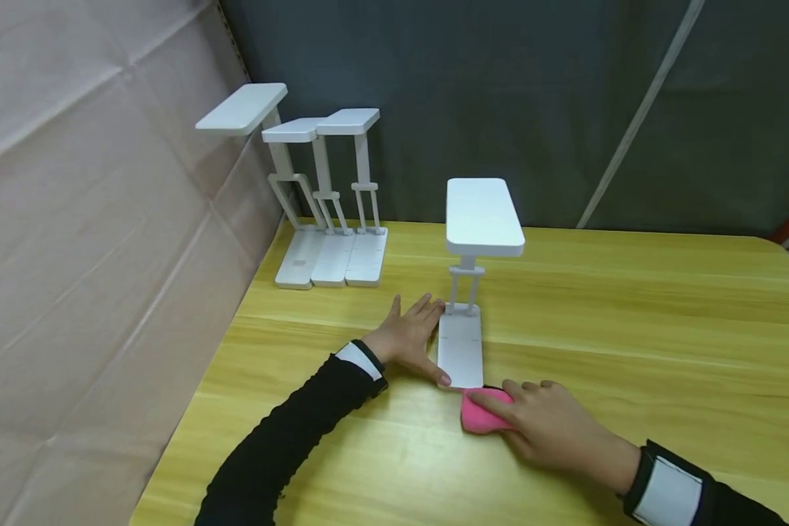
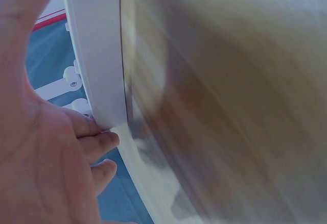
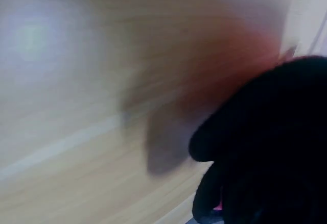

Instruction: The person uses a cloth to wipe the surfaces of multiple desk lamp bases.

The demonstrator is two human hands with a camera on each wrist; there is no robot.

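Observation:
A white phone stand (image 1: 460, 347), its top plate raised on a hinged arm, stands on the table. My left hand (image 1: 410, 340) spans the left side of its base, thumb at the near corner and fingertips at the far end. In the left wrist view, those fingers (image 2: 99, 145) bend against the end of the base edge (image 2: 97, 45). My right hand (image 1: 552, 427) grips a pink pad (image 1: 483, 411) with a dark edge, flat on the table beside the base's near right corner. The right wrist view shows the right hand (image 3: 271, 147) mostly as a dark silhouette.
Several similar white stands (image 1: 332, 256) are lined up side by side at the back left of the wood-grain table (image 1: 631, 329). A pale cloth wall (image 1: 105, 256) borders the left side. A dark curtain (image 1: 434, 95) hangs behind the table.

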